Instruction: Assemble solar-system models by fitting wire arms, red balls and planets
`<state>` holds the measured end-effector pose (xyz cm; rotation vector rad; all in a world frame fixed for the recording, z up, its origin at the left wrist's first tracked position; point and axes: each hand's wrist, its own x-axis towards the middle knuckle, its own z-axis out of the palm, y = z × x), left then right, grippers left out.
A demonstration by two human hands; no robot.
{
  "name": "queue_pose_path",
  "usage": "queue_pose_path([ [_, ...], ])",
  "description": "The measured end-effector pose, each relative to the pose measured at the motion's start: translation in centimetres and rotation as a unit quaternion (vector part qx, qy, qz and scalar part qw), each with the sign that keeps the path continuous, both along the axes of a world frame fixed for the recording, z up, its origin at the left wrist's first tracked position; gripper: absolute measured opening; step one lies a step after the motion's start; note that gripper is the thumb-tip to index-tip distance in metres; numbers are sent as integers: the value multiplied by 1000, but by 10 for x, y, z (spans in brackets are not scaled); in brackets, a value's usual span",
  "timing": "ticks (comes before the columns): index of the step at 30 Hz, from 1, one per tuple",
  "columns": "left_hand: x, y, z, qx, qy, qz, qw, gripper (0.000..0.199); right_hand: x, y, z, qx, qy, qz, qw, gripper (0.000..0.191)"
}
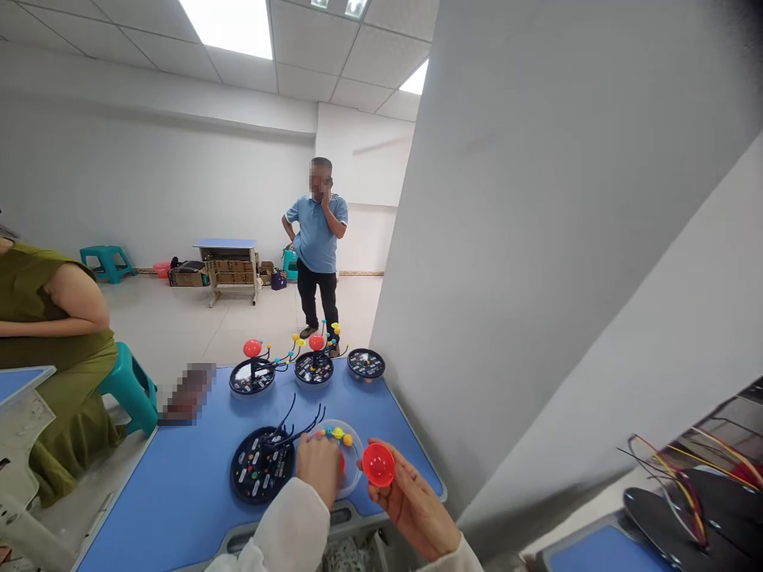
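A white sleeve (292, 524) leads to the left hand (320, 467) at the clear dish (353, 478), its grip hidden and best moved gently among the small balls (338, 433), while the right hand (411, 504), curled around a red half-shell (378, 465) above the blue tabletop (191, 477), should hold it lightly.

Red cup (378, 466) in right hand (414, 504), left hand (318, 467) at clear bowl (352, 469).
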<state>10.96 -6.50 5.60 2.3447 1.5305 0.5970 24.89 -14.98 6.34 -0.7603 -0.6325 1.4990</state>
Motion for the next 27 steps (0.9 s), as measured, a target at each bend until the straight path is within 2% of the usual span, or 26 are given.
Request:
queue_pose_path([
  [3, -12, -8, 9, -26, -161, -83, 983, 43, 3, -8, -1, 9, 26, -36, 999, 52],
  [5, -19, -19, 12, -76, -300, -132, 942, 51, 2, -14, -2, 19, 44, -64, 997, 53],
  [8, -26, -40, 12, -149, -415, -114, 890, 52, -3, -21, -5, 37, 48, -85, 995, 50],
  [10, -28, -53, 8, -162, -441, -87, 879, 43, -8, -24, -6, 45, 46, -82, 995, 46],
  [13, -31, -68, 2, -139, -468, -59, 871, 36, -16, -27, -7, 42, 45, -65, 996, 39],
  [16, -37, -77, -7, -150, -491, -47, 857, 45, -22, -29, -9, 38, 51, -58, 996, 37],
  [21, -48, -82, -22, -192, -547, -54, 813, 50, -31, -31, -16, 12, 69, -54, 996, 50],
  [24, -54, -83, -24, -214, -574, -75, 787, 56, -34, -33, -22, 3, 68, -53, 996, 45],
  [27, -58, -85, -21, -240, -577, -72, 777, 57, -37, -34, -26, 2, 67, -42, 997, 39],
])
